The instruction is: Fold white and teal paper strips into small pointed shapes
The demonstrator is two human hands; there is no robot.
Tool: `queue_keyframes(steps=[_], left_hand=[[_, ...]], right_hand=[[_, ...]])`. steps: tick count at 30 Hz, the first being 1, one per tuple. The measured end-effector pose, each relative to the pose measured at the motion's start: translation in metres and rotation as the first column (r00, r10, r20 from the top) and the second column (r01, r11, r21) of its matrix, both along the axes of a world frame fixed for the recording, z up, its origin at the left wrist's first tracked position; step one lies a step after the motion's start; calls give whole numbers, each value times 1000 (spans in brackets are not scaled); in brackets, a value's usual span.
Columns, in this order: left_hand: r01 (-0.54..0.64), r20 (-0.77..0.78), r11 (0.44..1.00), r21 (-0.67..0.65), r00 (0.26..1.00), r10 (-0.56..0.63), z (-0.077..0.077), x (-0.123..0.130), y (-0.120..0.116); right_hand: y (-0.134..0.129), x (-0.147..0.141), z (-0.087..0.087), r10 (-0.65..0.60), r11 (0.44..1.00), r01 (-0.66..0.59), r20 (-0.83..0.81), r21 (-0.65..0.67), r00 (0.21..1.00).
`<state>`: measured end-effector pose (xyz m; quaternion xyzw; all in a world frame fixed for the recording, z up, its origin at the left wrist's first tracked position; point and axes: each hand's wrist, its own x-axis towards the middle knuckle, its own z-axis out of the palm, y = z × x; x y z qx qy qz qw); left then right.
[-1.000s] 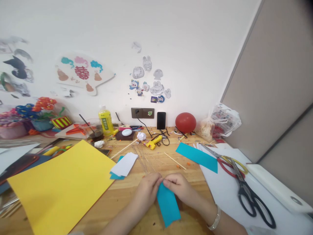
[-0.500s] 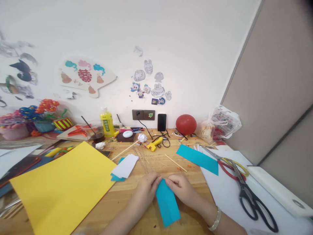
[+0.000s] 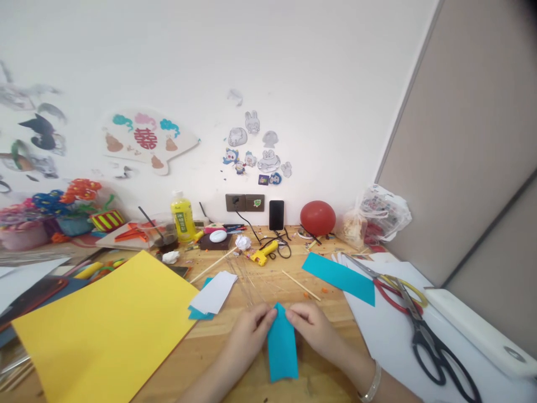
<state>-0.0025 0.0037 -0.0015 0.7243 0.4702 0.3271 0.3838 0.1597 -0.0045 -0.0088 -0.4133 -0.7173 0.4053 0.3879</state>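
Note:
Between my hands is a blue paper strip (image 3: 282, 350), its top end narrowed to a point and its lower end hanging toward me. My left hand (image 3: 255, 327) pinches its upper left edge between thumb and fingers. On the other side, my right hand (image 3: 309, 324) pinches the upper right edge; a bracelet circles that wrist. To the left lie white paper pieces (image 3: 216, 292) on top of blue ones (image 3: 201, 315). Another blue strip (image 3: 339, 276) rests beyond my right hand, partly over white sheets.
A large yellow sheet (image 3: 104, 330) covers the left of the wooden table. Black-handled scissors (image 3: 428, 336) and red-and-yellow-handled scissors (image 3: 394, 291) lie at right. Further back are a yellow glue gun (image 3: 265, 254), a wooden stick (image 3: 301, 285), a drink bottle (image 3: 183, 217), a phone (image 3: 276, 215) and a red balloon (image 3: 318, 218).
The blue strip has turned more upright, its lower end swinging left. My hands have parted slightly at its top, so the pointed tip shows. The whole view has shifted a little.

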Motion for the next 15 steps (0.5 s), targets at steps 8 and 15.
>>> queue_keyframes(steps=[8,15], left_hand=[[273,161,906,-323,959,-232,-12,6,-7],[122,196,915,-385,979,-49,-20,7,-3]], right_hand=[[5,2,-4,-246,965,246,-18,93,969],[4,5,-5,-256,951,280,-176,129,950]])
